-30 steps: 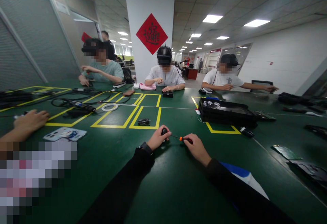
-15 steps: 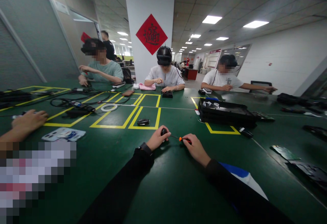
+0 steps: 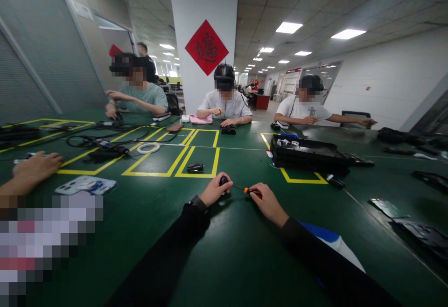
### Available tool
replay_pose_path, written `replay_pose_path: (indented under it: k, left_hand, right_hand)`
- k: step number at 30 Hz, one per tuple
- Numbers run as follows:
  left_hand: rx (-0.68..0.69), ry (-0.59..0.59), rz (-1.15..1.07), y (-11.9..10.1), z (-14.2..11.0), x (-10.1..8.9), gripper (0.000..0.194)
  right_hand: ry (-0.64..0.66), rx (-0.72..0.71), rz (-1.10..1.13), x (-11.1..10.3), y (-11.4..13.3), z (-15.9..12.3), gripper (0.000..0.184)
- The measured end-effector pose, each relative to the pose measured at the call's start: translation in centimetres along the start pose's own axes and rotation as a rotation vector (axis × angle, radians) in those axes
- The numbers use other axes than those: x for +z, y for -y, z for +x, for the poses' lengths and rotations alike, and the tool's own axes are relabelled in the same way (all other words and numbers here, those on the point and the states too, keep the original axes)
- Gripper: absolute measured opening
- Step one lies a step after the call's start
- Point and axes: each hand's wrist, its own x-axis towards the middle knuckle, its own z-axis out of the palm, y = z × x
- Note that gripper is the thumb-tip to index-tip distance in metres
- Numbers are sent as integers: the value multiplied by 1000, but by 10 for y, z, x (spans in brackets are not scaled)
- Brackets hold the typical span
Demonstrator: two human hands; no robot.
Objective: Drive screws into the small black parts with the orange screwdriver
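Observation:
My left hand (image 3: pixel 213 191) is closed around a small black part (image 3: pixel 223 181), mostly covered by the fingers; its exact kind I cannot make out. In my right hand (image 3: pixel 269 203) is a screwdriver (image 3: pixel 247 190) with an orange and black handle, pinched between thumb and fingers. Its thin shaft points left at the black part; whether the tip touches it is too small to tell. Both hands are just above the green table (image 3: pixel 231 260). Beyond my left hand, a similar black piece (image 3: pixel 195 167) lies inside a yellow-taped rectangle.
A black tray (image 3: pixel 308 155) with small white pieces stands right of centre, a black piece (image 3: pixel 336 181) beside it. Circuit boards (image 3: pixel 388 207) lie far right. A blue and white cloth (image 3: pixel 332 241) is under my right forearm. A co-worker's hand (image 3: pixel 37 169) and a phone (image 3: pixel 86 185) are left.
The whole view has shifted very slightly. My hands keep the same grip on the black part and the screwdriver, with no clear movement between them.

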Motion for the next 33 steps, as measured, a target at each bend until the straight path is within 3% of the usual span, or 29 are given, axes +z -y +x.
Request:
replay_pose_path:
  k: [10, 33]
  left_hand:
    - [52, -2, 8, 6, 1, -2, 23]
    - [10, 8, 6, 8, 1, -1, 25]
  right_hand:
    - [3, 8, 33, -1, 2, -1, 21]
    - [15, 2, 21, 0, 1, 0, 21]
